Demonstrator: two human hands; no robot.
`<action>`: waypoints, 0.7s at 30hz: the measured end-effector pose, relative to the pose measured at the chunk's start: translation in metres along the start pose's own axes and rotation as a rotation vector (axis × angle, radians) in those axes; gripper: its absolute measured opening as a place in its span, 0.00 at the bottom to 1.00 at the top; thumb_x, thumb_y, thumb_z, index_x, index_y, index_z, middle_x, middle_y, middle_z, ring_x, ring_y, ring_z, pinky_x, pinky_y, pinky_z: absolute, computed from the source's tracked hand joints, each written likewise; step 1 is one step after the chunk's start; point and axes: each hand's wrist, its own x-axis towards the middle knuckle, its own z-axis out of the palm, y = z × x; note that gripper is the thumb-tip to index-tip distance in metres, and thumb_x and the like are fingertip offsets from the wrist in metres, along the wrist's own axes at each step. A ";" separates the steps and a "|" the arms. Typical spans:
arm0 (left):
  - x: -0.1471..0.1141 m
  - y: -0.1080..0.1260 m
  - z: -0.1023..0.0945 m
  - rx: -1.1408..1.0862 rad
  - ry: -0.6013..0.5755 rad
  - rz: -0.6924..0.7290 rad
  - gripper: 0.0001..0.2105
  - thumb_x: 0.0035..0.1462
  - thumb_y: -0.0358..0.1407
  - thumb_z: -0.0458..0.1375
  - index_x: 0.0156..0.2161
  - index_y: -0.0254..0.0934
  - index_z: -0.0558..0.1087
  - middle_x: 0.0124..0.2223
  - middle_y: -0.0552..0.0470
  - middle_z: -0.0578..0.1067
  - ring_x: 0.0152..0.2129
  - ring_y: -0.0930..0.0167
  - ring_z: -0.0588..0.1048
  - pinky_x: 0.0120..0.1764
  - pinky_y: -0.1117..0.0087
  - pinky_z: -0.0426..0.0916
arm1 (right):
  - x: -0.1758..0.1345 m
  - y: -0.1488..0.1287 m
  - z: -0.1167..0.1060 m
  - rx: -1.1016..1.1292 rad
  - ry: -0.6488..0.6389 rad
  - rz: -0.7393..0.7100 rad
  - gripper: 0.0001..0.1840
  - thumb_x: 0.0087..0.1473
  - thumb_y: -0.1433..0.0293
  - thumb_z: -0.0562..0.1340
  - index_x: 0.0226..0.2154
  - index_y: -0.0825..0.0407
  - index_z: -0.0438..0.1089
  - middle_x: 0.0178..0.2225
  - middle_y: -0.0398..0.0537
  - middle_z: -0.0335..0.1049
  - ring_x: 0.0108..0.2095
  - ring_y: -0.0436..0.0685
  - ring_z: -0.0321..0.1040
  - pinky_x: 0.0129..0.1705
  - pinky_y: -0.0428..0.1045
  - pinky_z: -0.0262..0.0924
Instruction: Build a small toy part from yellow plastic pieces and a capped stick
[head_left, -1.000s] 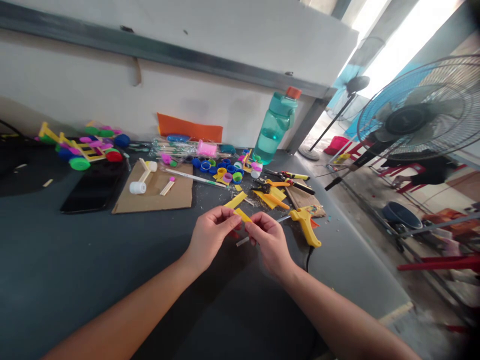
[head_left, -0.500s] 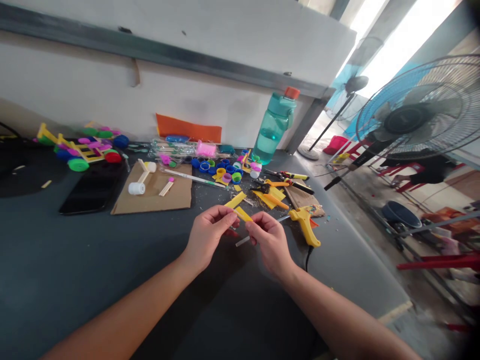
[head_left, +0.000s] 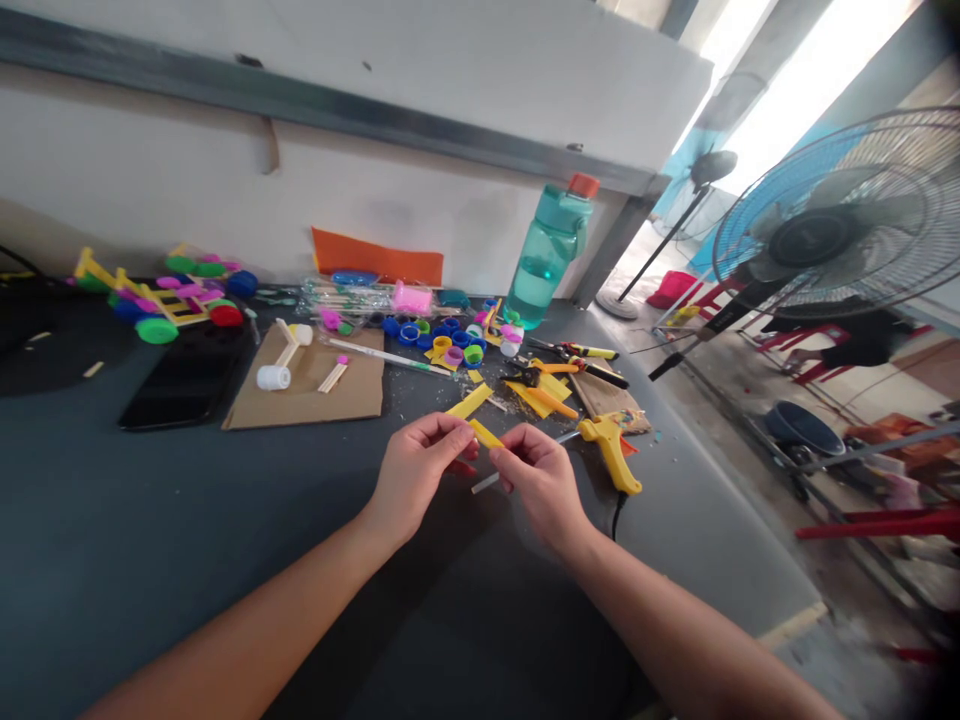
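Note:
Both hands meet over the dark table (head_left: pixel 150 520) and pinch one small yellow strip (head_left: pixel 486 434) between their fingertips. My left hand (head_left: pixel 417 478) grips its left end, my right hand (head_left: pixel 541 482) its right end. A thin pale stick (head_left: pixel 484 483) lies on the table just under the hands. A second yellow strip (head_left: pixel 469 402) lies a little beyond them. To the right of my right hand rests a yellow glue gun (head_left: pixel 613 450) with its cord running toward me.
Behind the hands lie a cardboard sheet (head_left: pixel 315 385), coloured bottle caps (head_left: pixel 442 342), pliers and a cutter (head_left: pixel 570 362), a teal water bottle (head_left: pixel 549 252), a black phone (head_left: pixel 184 380) and a cap-wheeled toy (head_left: pixel 161 295). A standing fan (head_left: pixel 840 225) stands past the table's right edge.
Both hands stay closed on the yellow strip and have barely shifted; the right hand's fingers have curled slightly closer around its end.

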 end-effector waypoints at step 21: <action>0.002 0.007 -0.002 -0.175 -0.067 -0.156 0.11 0.47 0.40 0.65 0.31 0.34 0.74 0.28 0.52 0.75 0.25 0.72 0.73 0.24 0.73 0.71 | 0.003 -0.003 -0.004 0.021 -0.004 0.019 0.10 0.46 0.66 0.67 0.23 0.53 0.67 0.18 0.36 0.61 0.17 0.45 0.55 0.19 0.43 0.49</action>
